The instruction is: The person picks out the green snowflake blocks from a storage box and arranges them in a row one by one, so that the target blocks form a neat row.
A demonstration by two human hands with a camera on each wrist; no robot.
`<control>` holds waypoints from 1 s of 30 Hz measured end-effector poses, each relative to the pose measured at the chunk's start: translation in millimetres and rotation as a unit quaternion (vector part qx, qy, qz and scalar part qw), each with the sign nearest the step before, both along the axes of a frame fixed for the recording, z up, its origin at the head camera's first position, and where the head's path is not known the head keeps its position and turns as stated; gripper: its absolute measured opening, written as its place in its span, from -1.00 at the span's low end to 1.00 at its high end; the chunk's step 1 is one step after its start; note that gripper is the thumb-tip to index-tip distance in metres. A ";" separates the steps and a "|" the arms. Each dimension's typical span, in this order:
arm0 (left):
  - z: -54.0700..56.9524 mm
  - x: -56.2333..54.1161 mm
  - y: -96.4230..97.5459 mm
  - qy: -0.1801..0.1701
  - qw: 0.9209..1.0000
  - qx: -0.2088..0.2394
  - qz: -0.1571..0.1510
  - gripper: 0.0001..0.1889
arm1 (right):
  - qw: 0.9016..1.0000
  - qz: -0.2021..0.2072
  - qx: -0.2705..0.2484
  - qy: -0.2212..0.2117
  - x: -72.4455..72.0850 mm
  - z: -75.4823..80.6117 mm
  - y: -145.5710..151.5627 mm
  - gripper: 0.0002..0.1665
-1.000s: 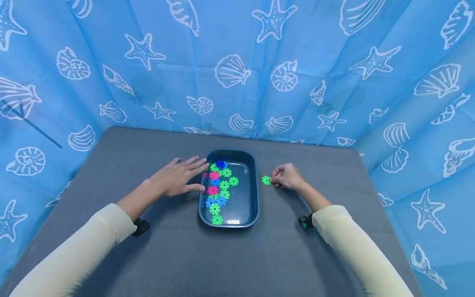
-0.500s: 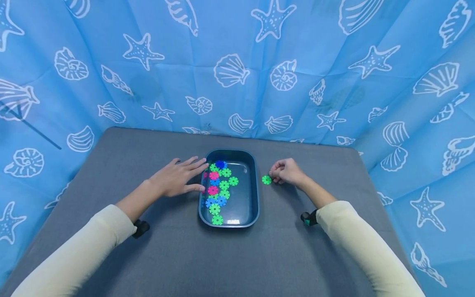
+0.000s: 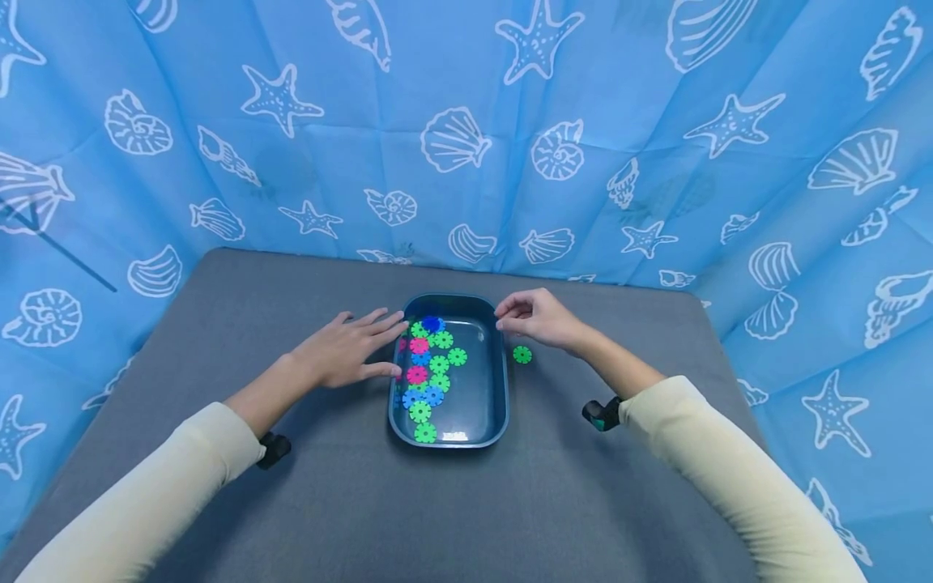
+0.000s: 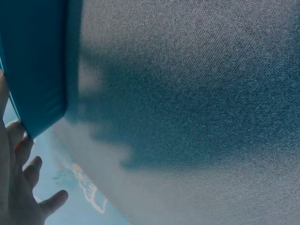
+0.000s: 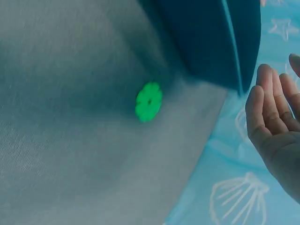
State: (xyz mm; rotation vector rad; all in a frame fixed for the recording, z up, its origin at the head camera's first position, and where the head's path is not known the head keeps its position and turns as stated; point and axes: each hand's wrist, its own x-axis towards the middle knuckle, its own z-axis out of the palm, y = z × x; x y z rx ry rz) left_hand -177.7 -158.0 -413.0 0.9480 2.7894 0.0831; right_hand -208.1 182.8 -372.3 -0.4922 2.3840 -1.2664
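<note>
A dark blue tray (image 3: 450,444) stands on the grey table. Along its left side lie several notched plastic discs: green discs (image 3: 440,364), pink discs (image 3: 417,375) and blue discs (image 3: 433,396). My left hand (image 3: 346,350) lies spread with its fingertips at the tray's left rim; the left wrist view shows the fingers against the tray wall (image 4: 37,61). My right hand (image 3: 543,318), fingers loosely bent, hovers by the tray's upper right rim. Nothing shows between its fingers in the right wrist view. One green disc (image 5: 149,102) lies flat on the table, right of the tray.
A blue curtain (image 3: 481,202) with white shells and starfish hangs behind the table and along its sides. The table (image 3: 466,518) extends in front of the tray and to both sides. Dark straps with small devices (image 3: 603,414) sit at both wrists.
My right hand has left the green disc, which stays on the table, and moved up and left to the tray's right rim. The left hand has stayed in place.
</note>
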 end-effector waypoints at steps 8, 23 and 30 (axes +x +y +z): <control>-1.7 -0.6 0.7 -0.008 1.000 0.005 -0.003 -0.12 | 0.992 0.095 0.004 -0.077 11.1 -1.4 -30.1 -0.68; -3.9 -1.3 -1.3 -0.005 1.000 0.011 -0.003 -0.13 | 0.937 0.249 0.110 -0.221 26.7 -27.1 -67.7 -0.46; -4.5 -0.9 -3.6 -0.006 1.000 0.018 -0.005 -0.14 | 0.917 0.288 0.124 -0.247 28.1 -31.3 -76.9 -0.40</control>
